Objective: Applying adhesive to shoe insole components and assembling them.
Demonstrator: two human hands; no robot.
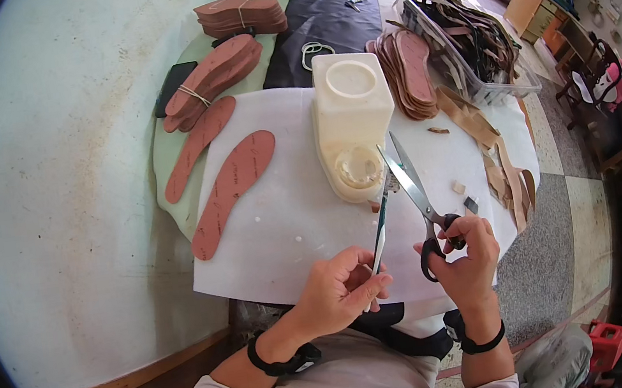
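Note:
My left hand (342,280) pinches a narrow white and dark strip (381,236) between thumb and fingers, and the strip slants up and away. My right hand (469,251) has its fingers in the black handles of a pair of scissors (424,206). The scissor blades are spread apart and point away from me, with one tip close to the strip's upper end. Just beyond stands a cream plastic container (350,102) with a round cup at its front, stained inside. A single pinkish-brown insole (236,192) lies flat to the left, and another insole (199,150) lies behind it.
Banded insole bundles (214,81) sit at the back left, and more stacked insoles (409,71) lie right of the container. A clear bin (524,83) holds dark scraps. Tan strips (488,139) hang near the right table edge. A wall (74,186) borders the left side.

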